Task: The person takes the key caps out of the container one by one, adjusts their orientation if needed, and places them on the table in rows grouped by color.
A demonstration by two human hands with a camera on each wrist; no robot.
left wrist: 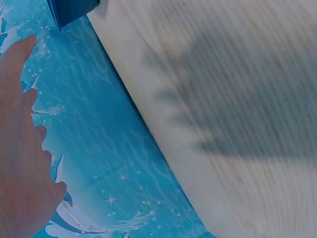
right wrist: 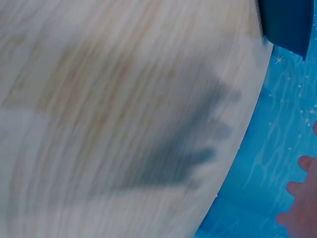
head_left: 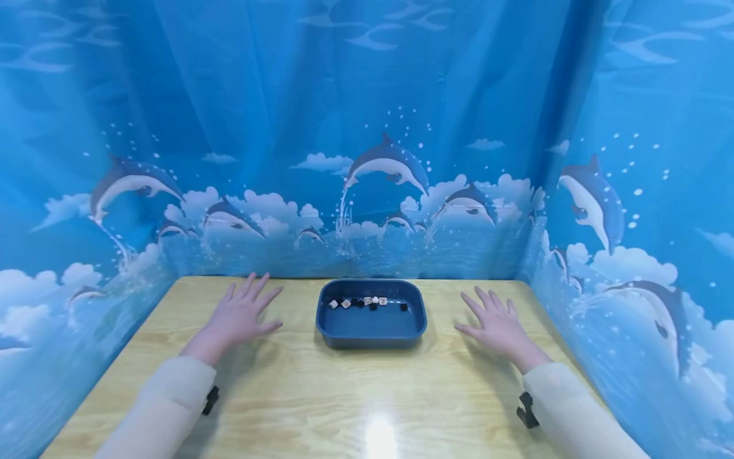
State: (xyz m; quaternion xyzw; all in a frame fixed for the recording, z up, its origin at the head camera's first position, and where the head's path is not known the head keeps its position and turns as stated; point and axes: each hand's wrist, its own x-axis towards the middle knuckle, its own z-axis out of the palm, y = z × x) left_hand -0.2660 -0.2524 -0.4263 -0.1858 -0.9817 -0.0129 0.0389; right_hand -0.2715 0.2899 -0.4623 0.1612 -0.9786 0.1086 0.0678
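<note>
A blue plastic tray with rounded corners stands near the far edge of the table, between my two hands. Inside it, small white square pieces and small black pieces lie mostly along its far side; their kind is too small to tell. To the tray's left, my left hand hovers above the table with fingers spread and nothing held. On the other side my right hand is likewise spread and holds nothing. Both wrist views show the hands' shadows on the wood and a corner of the tray.
The pale wooden table reaches to blue curtains printed with dolphins, at the back and both sides. Each sleeve has a black strap piece at the wrist. A bright light reflection shows on the near tabletop.
</note>
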